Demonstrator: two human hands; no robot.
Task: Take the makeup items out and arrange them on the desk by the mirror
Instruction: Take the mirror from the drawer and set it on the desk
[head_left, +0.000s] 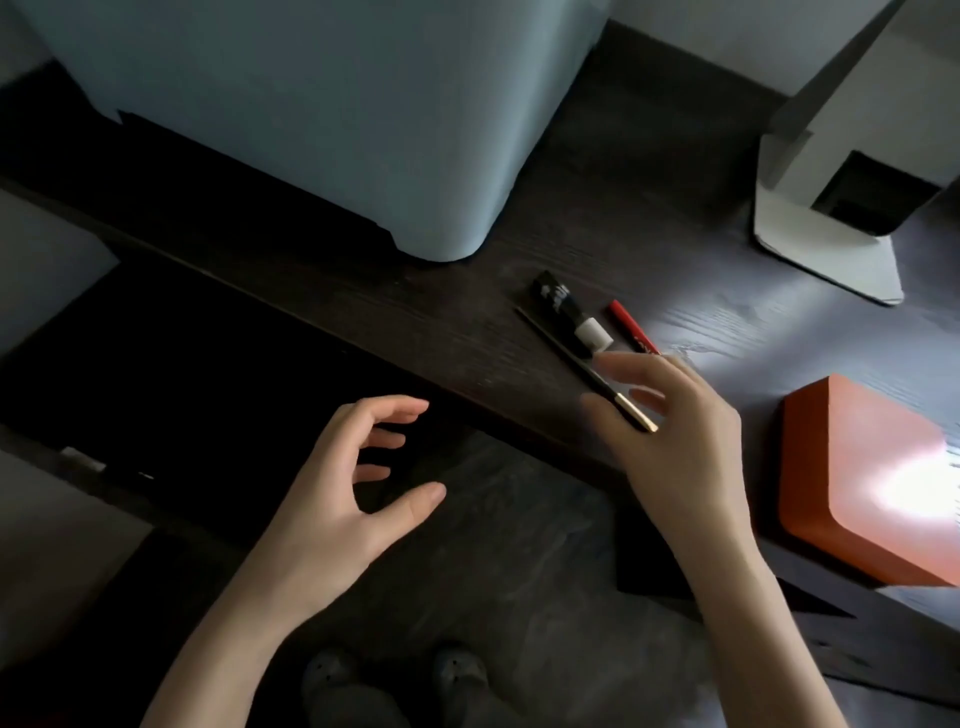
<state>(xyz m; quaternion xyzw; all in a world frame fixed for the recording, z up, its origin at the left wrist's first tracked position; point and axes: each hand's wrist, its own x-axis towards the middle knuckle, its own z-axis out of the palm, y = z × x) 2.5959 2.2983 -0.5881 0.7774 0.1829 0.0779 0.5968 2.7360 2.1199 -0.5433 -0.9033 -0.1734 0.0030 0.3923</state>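
Three makeup items lie side by side on the dark wooden desk (441, 332): a thin black pencil with a gold end (566, 358), a black tube with a white cap (569, 314) and a red pen-like stick (631, 327). My right hand (675, 441) hovers over the pencil's gold end with fingers spread; it holds nothing. My left hand (353, 478) hangs with loosely curled fingers, empty, over the dark open drawer (182, 405) below the desk edge. The mirror's white stand (831, 208) is at the far right.
A large pale blue box (337, 114) stands on the desk behind the items. An orange box (862, 483) sits at the desk's right front. Small pale things lie in the drawer's dim left corner. My slippered feet show on the floor below.
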